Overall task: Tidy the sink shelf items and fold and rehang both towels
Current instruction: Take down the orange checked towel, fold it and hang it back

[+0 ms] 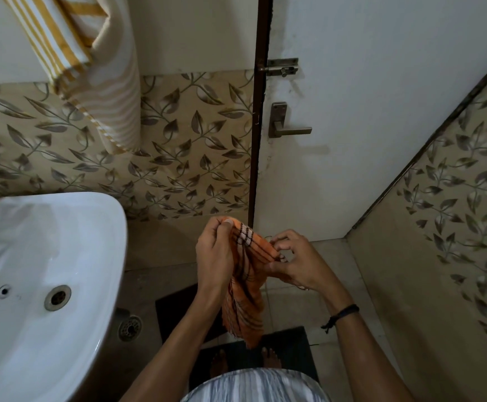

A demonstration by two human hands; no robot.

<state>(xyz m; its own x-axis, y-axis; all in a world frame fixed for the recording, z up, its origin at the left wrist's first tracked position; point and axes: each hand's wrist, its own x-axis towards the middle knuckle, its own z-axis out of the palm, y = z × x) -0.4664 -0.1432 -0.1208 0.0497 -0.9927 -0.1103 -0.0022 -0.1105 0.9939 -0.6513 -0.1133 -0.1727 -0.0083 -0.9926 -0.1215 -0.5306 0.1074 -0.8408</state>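
At my remote monitor, I see both hands holding an orange checked towel [246, 303] before the door [367, 97]. The left hand [214, 252] pinches its top corner and the right hand [299, 264] pinches the edge alongside with curled fingers. A yellow-striped towel [71, 44] hangs above the sink [119, 227].

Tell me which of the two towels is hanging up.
The white-and-yellow striped towel, hanging against the wall above the sink. The orange checked towel is not hung: the left hand and right hand grip it.
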